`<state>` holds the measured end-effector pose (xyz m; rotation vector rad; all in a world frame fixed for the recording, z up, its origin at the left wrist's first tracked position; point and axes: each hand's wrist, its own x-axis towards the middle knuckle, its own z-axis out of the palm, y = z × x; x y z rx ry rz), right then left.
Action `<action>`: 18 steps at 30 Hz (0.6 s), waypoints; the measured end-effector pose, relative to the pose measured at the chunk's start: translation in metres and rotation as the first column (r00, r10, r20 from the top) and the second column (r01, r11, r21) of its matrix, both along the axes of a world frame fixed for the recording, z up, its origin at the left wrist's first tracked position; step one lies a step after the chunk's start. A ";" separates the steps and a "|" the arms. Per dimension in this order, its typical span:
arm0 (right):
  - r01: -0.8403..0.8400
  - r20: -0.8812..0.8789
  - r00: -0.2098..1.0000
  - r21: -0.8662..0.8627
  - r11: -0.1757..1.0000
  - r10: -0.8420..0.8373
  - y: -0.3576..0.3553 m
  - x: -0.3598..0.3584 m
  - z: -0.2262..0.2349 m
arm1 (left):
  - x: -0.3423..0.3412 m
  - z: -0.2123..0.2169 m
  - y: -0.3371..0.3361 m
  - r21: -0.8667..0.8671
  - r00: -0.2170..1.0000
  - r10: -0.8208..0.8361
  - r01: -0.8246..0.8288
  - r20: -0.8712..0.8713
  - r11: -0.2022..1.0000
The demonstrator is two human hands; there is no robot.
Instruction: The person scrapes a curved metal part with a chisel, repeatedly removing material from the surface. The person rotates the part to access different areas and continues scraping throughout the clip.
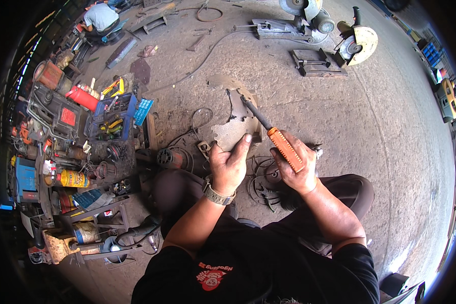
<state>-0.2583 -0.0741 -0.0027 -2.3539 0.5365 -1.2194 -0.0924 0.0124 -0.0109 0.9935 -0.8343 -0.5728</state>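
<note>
My left hand (225,164) grips the near edge of a thin grey metal plate (233,133), thumb on top and fingers mostly hidden beneath. The plate has a jagged, irregular outline and a cut-out along its middle. In my right hand (298,164) is a file (287,150) with a ridged orange handle, my fingers wrapped round it. Its dark straight shaft slants up and left, and the tip lies at the plate's far right edge. Whether tip and plate touch is hard to tell.
An open blue toolbox (110,119) and a red bottle (82,98) are among crowded tools at left. Cables (190,152) lie near my knees. Two cut-off saws (357,46) (301,23) stand at the far right. Another person (101,20) crouches at the far left.
</note>
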 end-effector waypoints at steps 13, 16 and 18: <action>0.017 -0.030 0.999 -0.113 0.993 -0.020 -0.001 -0.001 0.003 | 0.003 -0.004 -0.002 0.053 0.985 0.094 -0.103 0.146 0.993; 0.020 -0.061 0.998 -0.205 0.979 -0.033 -0.003 -0.001 0.004 | 0.004 -0.005 -0.002 0.056 0.976 0.114 -0.127 0.185 0.990; 0.032 -0.073 0.996 -0.208 0.978 -0.048 -0.003 -0.002 0.002 | 0.005 -0.006 -0.002 0.051 0.973 0.116 -0.129 0.198 0.990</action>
